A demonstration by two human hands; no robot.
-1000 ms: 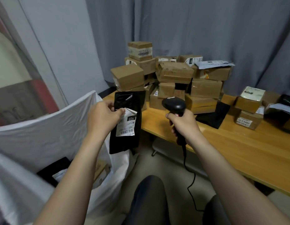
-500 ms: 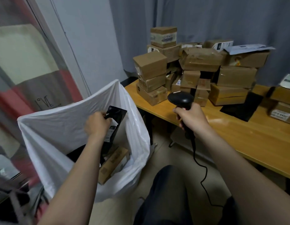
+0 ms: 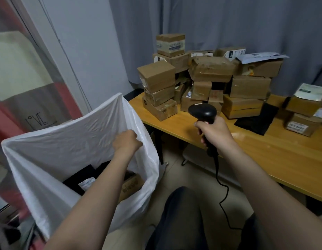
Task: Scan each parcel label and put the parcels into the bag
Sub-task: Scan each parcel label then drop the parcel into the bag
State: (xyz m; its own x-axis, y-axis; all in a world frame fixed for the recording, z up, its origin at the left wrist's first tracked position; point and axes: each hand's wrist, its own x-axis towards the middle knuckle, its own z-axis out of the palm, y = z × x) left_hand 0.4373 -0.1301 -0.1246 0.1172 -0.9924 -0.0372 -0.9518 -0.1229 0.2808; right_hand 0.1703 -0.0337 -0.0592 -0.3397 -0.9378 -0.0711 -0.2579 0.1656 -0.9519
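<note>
A black parcel [image 3: 79, 178] and a brown box [image 3: 132, 184] lay inside the bag [image 3: 66, 141]. Over its mouth hung my left hand [image 3: 126, 141], fingers curled; whether it held anything I could not tell. My right hand [image 3: 214, 135] gripped the scanner [image 3: 201, 112]. Right of the bag, many boxes [image 3: 211, 69] remained, I judged unscanned.

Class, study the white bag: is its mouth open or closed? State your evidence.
Open. The white bag has its rim spread wide, and a black parcel and a cardboard box are visible inside it.

Head cam, fwd-down, close.
</note>
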